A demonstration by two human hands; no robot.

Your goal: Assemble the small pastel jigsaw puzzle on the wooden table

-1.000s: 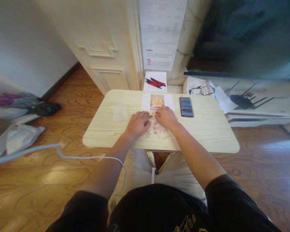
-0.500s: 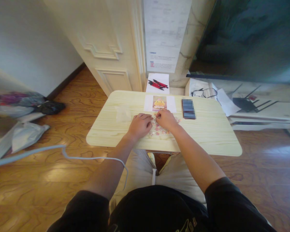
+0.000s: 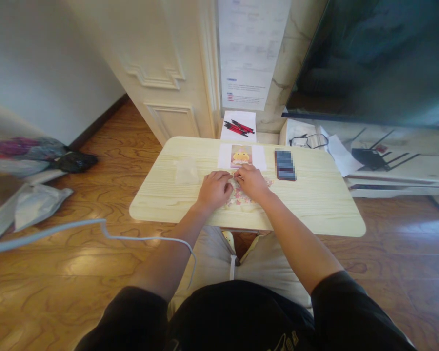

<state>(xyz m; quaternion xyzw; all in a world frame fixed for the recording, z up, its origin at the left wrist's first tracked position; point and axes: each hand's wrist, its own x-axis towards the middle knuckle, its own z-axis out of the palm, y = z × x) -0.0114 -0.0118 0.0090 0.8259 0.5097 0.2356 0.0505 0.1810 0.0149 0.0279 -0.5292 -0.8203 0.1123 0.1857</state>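
Both my hands rest on a small patterned sheet (image 3: pixel 241 199) with pink and white shapes, lying on a light wooden table (image 3: pixel 314 204). My left hand (image 3: pixel 214 188) has its fingers curled and pinched at the sheet's top edge. My right hand (image 3: pixel 251 180) is closed too, its fingertips meeting the left hand's over the sheet. What the fingertips pinch is too small to make out. Just beyond the hands lies a white card with a yellow cartoon picture (image 3: pixel 241 156).
A phone (image 3: pixel 284 165) lies right of the card, a clear plastic wrapper (image 3: pixel 186 171) left of my hands. Red pens on paper (image 3: pixel 238 127) sit behind the table. A white cable (image 3: pixel 95 231) crosses the wooden floor; bags (image 3: pixel 25 161) lie at left, a low shelf (image 3: pixel 388 161) at right.
My left hand's fingers curled in and moved closer to the right hand over the sheet. The view shifted slightly.
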